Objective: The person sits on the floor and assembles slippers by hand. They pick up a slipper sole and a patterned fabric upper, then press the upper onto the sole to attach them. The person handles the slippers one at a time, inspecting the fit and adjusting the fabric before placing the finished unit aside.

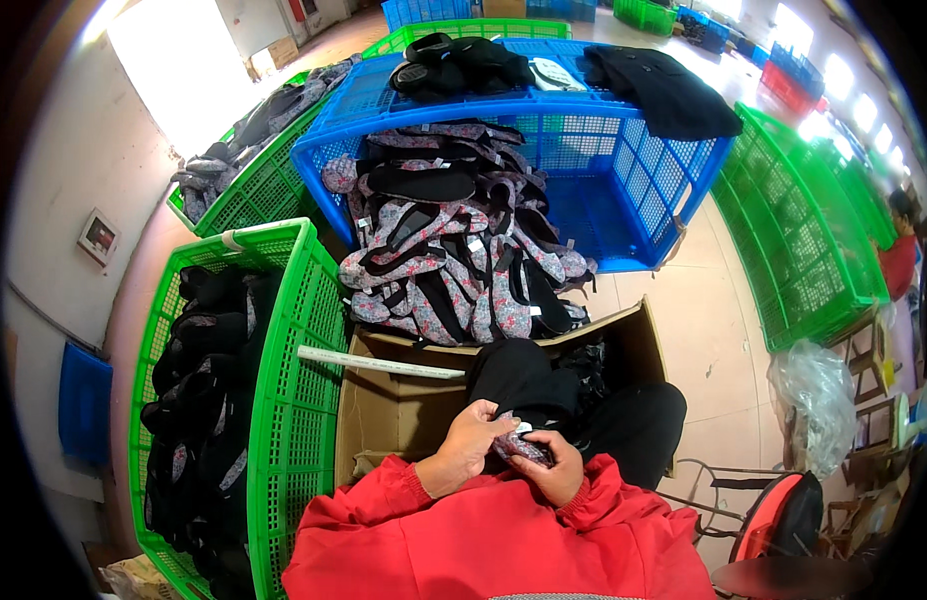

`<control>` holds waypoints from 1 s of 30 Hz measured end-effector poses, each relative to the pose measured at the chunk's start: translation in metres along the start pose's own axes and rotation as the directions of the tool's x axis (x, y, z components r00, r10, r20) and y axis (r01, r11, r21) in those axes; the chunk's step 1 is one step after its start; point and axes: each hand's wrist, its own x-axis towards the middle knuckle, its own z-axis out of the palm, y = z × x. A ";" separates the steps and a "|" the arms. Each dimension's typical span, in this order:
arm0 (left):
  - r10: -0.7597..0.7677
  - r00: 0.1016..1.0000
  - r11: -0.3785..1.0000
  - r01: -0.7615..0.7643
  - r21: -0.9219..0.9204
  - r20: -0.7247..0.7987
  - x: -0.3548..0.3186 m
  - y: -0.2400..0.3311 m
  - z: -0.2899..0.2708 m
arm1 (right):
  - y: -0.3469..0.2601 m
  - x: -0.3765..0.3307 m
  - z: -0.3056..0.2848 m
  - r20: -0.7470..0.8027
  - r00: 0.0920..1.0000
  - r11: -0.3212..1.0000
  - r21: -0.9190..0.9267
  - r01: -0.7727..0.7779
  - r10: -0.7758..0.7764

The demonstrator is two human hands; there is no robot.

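Observation:
Above my lap, both hands hold a small grey floral fabric piece (531,452) with a white tag. My left hand (465,448) pinches its upper left side between thumb and fingers. From the right, my right hand (555,470) grips the same piece, its thumb near the tag. Most of the piece is hidden by my fingers, so its full shape cannot be made out. Just ahead, a heap of similar floral padded pieces with black lining (433,270) spills from a blue crate (608,215) lying on its side.
An open cardboard box (383,400) stands by my legs, with a white tube (381,362) across it. At left, a green crate (283,400) holds black pieces. Folded black cloth (663,85) lies on the blue crate. To the right are green crates (793,230) and a plastic bag (815,400).

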 end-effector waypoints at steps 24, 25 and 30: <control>0.745 0.667 0.481 -0.544 0.687 0.008 0.018 0.001 0.000 | 0.034 0.119 0.011 0.177 0.894 0.839 0.310 -0.448 0.412; 0.680 0.729 0.623 -0.520 0.585 -0.076 0.021 -0.003 -0.004 | 0.031 0.124 0.011 0.183 0.878 0.816 0.326 -0.478 0.442; 0.459 0.885 0.875 -0.436 0.209 -0.076 0.017 -0.022 0.001 | 0.044 0.140 0.007 0.189 0.869 0.701 0.525 -0.483 0.457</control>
